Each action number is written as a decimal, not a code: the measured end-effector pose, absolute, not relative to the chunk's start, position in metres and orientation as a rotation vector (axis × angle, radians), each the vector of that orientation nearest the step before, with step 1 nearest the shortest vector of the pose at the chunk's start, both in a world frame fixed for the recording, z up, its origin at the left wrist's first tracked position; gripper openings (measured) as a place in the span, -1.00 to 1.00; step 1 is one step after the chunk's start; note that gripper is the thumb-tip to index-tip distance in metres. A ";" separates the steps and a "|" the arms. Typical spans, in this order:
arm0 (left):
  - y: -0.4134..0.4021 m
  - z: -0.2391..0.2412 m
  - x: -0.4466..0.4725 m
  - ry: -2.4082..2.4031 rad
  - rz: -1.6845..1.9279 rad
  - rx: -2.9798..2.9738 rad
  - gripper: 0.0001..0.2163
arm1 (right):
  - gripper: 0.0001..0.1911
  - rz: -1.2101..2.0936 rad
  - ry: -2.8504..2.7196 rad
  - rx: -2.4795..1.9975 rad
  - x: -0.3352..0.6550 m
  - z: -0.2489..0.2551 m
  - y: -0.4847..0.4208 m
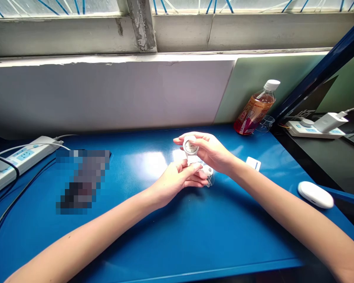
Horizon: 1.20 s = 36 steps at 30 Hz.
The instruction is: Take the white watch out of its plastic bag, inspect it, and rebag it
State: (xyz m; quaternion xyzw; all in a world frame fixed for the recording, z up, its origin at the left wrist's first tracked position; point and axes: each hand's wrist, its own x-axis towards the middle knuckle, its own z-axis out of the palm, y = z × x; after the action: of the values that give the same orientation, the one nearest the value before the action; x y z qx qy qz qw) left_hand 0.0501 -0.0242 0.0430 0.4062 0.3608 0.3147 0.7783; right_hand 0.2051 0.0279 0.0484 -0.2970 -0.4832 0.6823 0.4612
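Observation:
A white watch (pixel 190 146) with a round dial is held up above the blue table, between both hands. My right hand (pixel 214 150) is closed on the watch, its thumb at the edge of the dial. Lower down, my left hand (pixel 179 176) pinches the white strap below the dial. By the left fingertips hang a small white piece (pixel 207 169) and a short dark chain (pixel 209 180); whether these belong to the watch I cannot tell. The fingers hide part of the strap.
A bottle of red drink (pixel 255 110) leans at the back right. A white mouse-like case (pixel 315 194) and a small white card (pixel 253 163) lie on the right. At left are a power strip (pixel 25 155), black cables (pixel 17 204) and a blurred dark object (pixel 84 182).

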 end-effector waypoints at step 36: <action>-0.025 0.046 0.048 0.823 0.624 0.974 -0.56 | -0.59 1.993 -1.006 -0.633 0.212 0.064 0.029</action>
State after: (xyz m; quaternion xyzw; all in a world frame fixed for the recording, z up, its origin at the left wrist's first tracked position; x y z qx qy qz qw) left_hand 0.0483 -0.0246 0.0456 0.4473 0.3780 0.2863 0.7583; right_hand 0.2119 0.0287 0.0637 -0.2501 -0.3976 0.7876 0.3989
